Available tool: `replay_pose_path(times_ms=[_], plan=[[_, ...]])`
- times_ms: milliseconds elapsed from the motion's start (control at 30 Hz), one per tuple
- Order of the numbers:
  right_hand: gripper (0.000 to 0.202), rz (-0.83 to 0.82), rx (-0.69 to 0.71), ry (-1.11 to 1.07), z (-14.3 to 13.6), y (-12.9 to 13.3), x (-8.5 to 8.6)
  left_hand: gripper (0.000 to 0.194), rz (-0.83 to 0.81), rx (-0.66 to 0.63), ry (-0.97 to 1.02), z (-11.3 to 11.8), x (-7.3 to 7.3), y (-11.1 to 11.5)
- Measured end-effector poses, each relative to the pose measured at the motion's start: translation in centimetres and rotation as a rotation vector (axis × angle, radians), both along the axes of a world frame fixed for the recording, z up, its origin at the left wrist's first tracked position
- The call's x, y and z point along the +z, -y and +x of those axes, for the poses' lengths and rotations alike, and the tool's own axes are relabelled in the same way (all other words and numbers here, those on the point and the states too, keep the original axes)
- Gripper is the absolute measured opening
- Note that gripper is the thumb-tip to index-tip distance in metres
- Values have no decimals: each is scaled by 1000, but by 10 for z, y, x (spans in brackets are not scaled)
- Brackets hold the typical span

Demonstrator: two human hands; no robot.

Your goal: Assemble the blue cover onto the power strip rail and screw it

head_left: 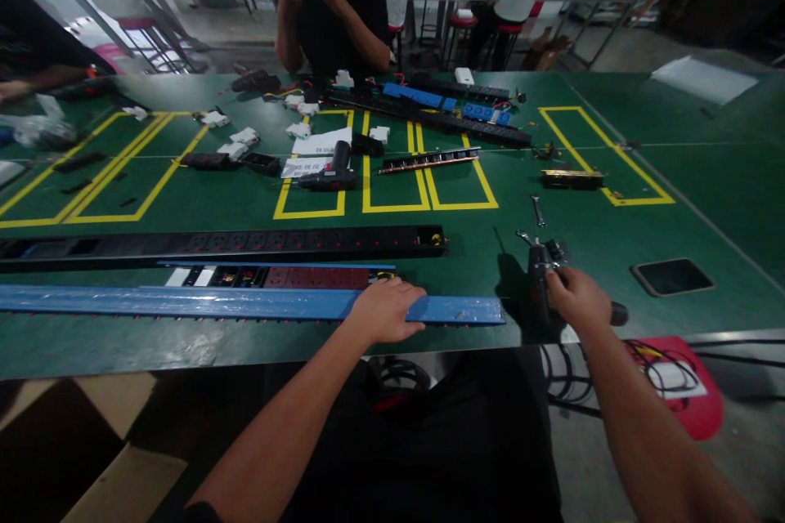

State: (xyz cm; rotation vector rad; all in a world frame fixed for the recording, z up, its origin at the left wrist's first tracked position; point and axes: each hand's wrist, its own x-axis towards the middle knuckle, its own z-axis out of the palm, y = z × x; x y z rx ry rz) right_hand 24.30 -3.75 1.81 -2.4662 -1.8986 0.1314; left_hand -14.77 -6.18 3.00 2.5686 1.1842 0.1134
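Across the near side of the green table lies a long blue power strip (257, 302), its smooth face up and small red dots along its near edge. My left hand (389, 312) spans its right part, fingers at the far edge and thumb at the near edge. To the right, my right hand (580, 298) is closed around a dark cordless drill (538, 282), which is partly hidden by the hand. Just behind the blue strip is an open blue housing with brown sockets (316, 278). A long black power strip (263, 243) lies beyond that.
Two small wrenches (538, 211) lie behind the drill, and a phone (671, 276) is to the right. Farther back are another cordless drill (331, 172), a metal contact strip (429, 159), white connectors and more power strips. A person (334, 12) is across the table (693, 180).
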Motion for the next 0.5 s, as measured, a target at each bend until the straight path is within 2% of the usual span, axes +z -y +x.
replay_pose_path(times_ms=[200,367,433,500], plan=[[57,-93,96,12,-20,-8,1,50,15,-2,33,1,2,1],[57,-138,113,22,-29,-11,8,49,-10,-14,229,-6,10,-1],[58,-144,114,20,-30,-11,10,39,-11,26,322,-9,10,-6],[58,-136,109,18,-30,-11,10,28,48,127,361,-13,8,-14]])
